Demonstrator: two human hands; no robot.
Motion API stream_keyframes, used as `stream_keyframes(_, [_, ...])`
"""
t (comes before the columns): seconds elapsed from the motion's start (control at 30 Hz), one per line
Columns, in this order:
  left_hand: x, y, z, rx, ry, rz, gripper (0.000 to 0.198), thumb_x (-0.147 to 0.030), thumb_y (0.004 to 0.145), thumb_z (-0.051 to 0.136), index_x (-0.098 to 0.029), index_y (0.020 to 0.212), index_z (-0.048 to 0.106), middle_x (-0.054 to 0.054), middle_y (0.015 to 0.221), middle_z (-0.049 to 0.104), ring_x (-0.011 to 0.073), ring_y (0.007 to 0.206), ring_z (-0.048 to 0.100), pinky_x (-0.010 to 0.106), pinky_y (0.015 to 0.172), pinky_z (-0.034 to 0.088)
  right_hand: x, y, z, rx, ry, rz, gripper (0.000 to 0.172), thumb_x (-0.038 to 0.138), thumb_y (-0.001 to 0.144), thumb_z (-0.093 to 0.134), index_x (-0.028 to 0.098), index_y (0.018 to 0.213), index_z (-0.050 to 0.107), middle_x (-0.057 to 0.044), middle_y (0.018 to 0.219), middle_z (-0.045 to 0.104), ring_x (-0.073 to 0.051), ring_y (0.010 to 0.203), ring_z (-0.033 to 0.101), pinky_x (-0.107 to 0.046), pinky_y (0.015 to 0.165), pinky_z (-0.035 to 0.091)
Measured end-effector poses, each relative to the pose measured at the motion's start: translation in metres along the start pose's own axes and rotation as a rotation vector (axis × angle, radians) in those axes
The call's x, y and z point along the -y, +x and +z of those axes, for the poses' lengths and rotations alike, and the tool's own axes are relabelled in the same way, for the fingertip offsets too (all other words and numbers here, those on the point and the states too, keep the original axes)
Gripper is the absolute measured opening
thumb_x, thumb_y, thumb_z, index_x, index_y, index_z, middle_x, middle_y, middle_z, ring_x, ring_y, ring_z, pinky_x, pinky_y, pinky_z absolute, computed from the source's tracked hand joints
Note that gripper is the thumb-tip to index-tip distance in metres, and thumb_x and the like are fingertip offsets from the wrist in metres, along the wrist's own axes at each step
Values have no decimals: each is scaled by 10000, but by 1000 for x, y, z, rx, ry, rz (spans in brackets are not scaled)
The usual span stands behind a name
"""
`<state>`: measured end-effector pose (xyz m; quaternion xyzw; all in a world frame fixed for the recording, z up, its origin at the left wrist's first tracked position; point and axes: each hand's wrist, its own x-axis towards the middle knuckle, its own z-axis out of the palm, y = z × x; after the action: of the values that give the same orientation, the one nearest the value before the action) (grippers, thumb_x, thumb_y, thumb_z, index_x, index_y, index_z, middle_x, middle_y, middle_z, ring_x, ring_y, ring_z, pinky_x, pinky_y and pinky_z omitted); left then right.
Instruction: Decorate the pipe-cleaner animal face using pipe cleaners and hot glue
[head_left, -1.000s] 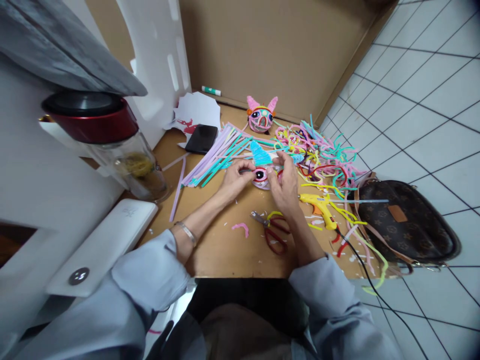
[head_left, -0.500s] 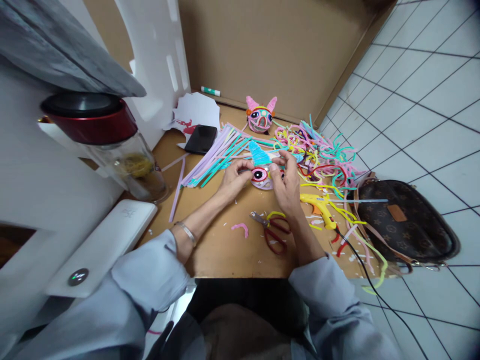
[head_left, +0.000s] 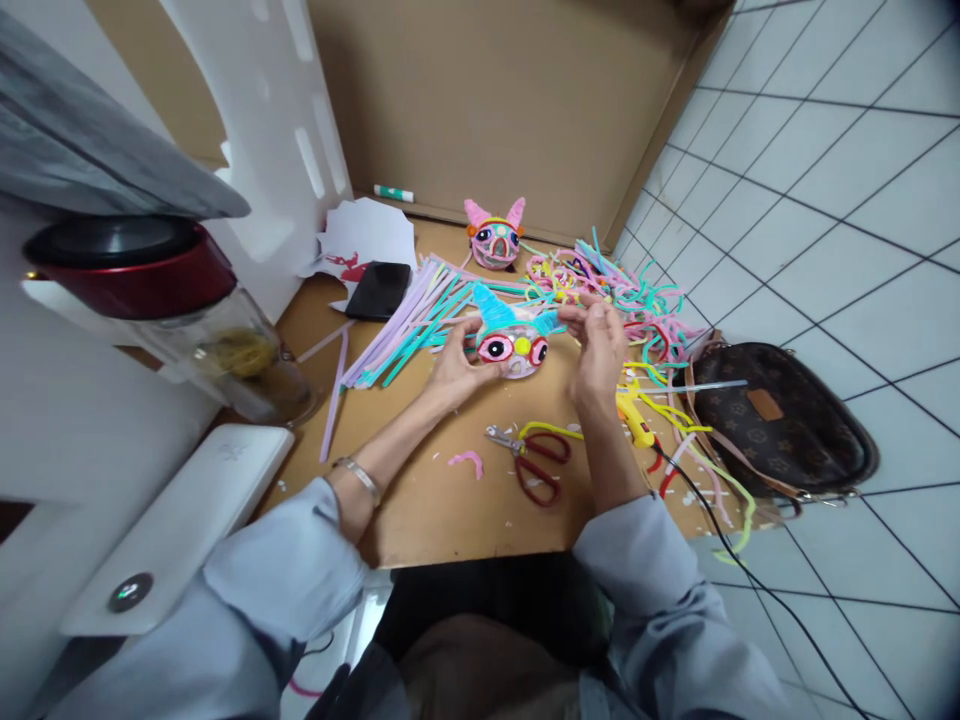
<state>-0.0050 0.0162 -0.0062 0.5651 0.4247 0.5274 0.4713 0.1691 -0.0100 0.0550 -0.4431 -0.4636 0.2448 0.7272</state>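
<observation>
A pipe-cleaner animal head (head_left: 516, 368) with blue ears, red-ringed pink eyes and a yellow ball between them is held upright above the table. My left hand (head_left: 456, 368) is closed around its left side, thumb below the eye and fingers behind. At the other side, my right hand (head_left: 600, 345) has its thumb and fingertips pinched at the tip of the right blue ear. Just below the head lie red-handled scissors (head_left: 536, 465) and a curved pink pipe-cleaner piece (head_left: 469, 462).
A finished-looking pink-eared head (head_left: 496, 243) stands behind, beside tangled pipe cleaners (head_left: 645, 305). Straight pipe cleaners (head_left: 409, 325) and a phone (head_left: 379, 290) lie left. A yellow glue gun (head_left: 636, 418) with a cord, a brown bag (head_left: 787, 420) and a glass bottle (head_left: 255, 350) flank the table.
My right hand has moved off the front of the head to its right ear, uncovering the right eye and yellow ball. My left hand keeps its hold. The camera view has shifted slightly.
</observation>
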Motion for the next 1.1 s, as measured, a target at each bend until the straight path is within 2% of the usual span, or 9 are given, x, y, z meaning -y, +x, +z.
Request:
stream_keyframes(0.1, [1,-1,1,-8,18,15,812,-320,517,870,-198,1253,551,137,1386,548,270,1173,584,426,958,529,-6,12,-11,-339,12,157,161,363,877,545,227,866,629,36,710,666,-109,699,642,-218,631,490])
stream_keyframes(0.17, [1,-1,1,-15,32,13,816,-313,515,873,-198,1259,558,136,1382,544,267,1163,589,430,965,530,-9,16,-15,-438,17,341,98,263,835,540,216,797,617,48,623,621,-92,595,596,-179,515,422])
stream_keyframes(0.27, [-1,-1,0,-21,62,-6,827,-312,517,872,-188,1276,566,145,1387,532,276,1164,592,443,975,531,-10,15,-10,-327,9,623,59,211,797,583,206,743,605,53,564,607,-81,501,557,-171,463,402])
stream_keyframes(0.37, [-2,-1,-2,-21,90,-10,810,-317,527,866,-189,1275,581,147,1394,525,284,1162,592,450,966,537,-8,7,0,-198,8,779,160,240,856,575,203,701,581,45,563,629,-85,483,563,-187,478,439])
stream_keyframes(0.5, [1,1,-4,-25,79,-7,807,-335,536,866,-177,1280,593,152,1383,541,276,1136,607,439,949,550,-4,-1,8,-144,56,800,241,262,942,506,201,726,593,43,600,646,-97,519,586,-214,510,477])
stream_keyframes(0.63, [2,2,-5,-21,23,-15,804,-351,556,870,-171,1292,599,146,1362,582,274,1140,623,445,986,543,-5,-1,7,-108,105,776,223,316,952,533,204,774,607,33,652,677,-112,576,625,-228,553,510])
stream_keyframes(0.77, [0,2,-5,-4,-46,-24,809,-333,573,865,-178,1316,584,135,1370,611,274,1164,626,449,1012,537,-7,-1,8,-117,110,756,223,282,967,508,204,781,604,39,640,668,-102,566,612,-213,542,497])
stream_keyframes(1.1, [0,1,-3,-36,-69,-30,775,-287,575,856,-185,1292,581,139,1410,589,271,1205,618,466,1054,516,-11,-5,12,-92,135,662,75,242,849,624,220,789,585,70,633,643,-87,577,588,-192,560,490])
